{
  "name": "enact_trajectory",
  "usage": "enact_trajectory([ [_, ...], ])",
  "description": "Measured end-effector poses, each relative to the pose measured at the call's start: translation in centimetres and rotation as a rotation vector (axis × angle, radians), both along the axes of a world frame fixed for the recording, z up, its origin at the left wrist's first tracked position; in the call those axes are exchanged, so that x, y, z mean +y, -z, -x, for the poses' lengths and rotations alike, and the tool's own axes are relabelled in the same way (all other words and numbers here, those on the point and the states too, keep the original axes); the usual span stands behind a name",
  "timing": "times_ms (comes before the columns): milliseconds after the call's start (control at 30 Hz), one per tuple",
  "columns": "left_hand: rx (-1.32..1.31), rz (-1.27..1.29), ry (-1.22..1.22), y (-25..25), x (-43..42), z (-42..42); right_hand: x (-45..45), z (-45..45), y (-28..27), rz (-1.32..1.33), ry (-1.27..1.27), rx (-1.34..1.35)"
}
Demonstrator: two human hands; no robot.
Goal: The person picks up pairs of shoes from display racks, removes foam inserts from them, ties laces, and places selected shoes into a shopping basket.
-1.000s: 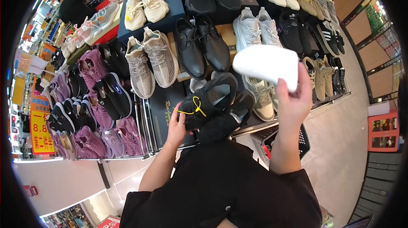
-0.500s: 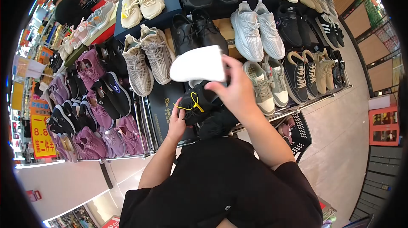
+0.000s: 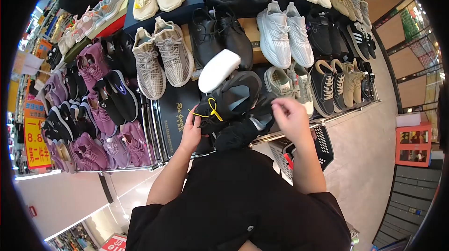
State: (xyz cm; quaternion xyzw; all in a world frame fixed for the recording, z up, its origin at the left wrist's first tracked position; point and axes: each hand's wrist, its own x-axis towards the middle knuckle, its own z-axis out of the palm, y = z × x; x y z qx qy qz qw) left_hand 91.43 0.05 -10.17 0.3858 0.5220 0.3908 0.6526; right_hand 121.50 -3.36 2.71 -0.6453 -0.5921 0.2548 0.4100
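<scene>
A pair of black sneakers (image 3: 228, 103) with a yellow tag tie (image 3: 213, 109) on the laces is in front of me, above the rack's front edge. My left hand (image 3: 189, 133) grips the toe end of the nearer-left sneaker from the side. At the heel of the second black sneaker (image 3: 241, 132) is my right hand (image 3: 293, 119), its fingers curled together; what they pinch, if anything, is hidden. Pale grey lining shows in both shoe openings. A smooth white rounded shoe insert (image 3: 219, 71) lies just beyond the pair, against the black leather shoes (image 3: 220, 36).
Grey knit sneakers (image 3: 173, 52) stand at left, white sneakers (image 3: 285, 36) and lace-up boots (image 3: 327, 82) at right. Purple shoes (image 3: 91, 153) fill the left rack. A chrome rail (image 3: 322, 122) edges the display, with a black basket (image 3: 322, 146) below. A dark shoe box (image 3: 180, 115) lies beside my left hand.
My right hand has let go of the white insert and come down right to the sneakers' heels. The insert now rests beyond the pair. My left hand keeps its grip.
</scene>
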Motion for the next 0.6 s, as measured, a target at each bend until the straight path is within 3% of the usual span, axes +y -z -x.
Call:
enact_trajectory([
  [67,-0.015,0.006,0.005,0.6,0.0,0.1,-1.2,0.9,-0.6,0.052,-0.091,-0.098],
  [200,-0.052,0.008,0.015,-0.7,-1.0,0.0,-2.2,2.4,0.1,-0.09,0.001,-0.303],
  [267,-0.053,0.051,0.046,-1.0,-1.7,0.4,-2.9,3.0,0.0,0.052,-0.005,-0.431],
  [433,-0.139,0.19,0.228,2.1,-3.6,2.1,-3.1,2.1,1.3,0.157,-0.124,-0.35],
  [500,-0.047,0.007,0.574,3.1,-4.0,2.0,-3.2,2.3,0.0,0.36,-0.34,-0.368],
  [533,-0.201,0.122,0.525,1.3,-4.2,1.0,-3.3,2.7,0.2,0.448,-0.356,-0.363],
  [600,-0.18,0.129,0.566,0.2,-3.8,0.4,-2.9,2.7,0.3,0.441,-0.369,-0.334],
])
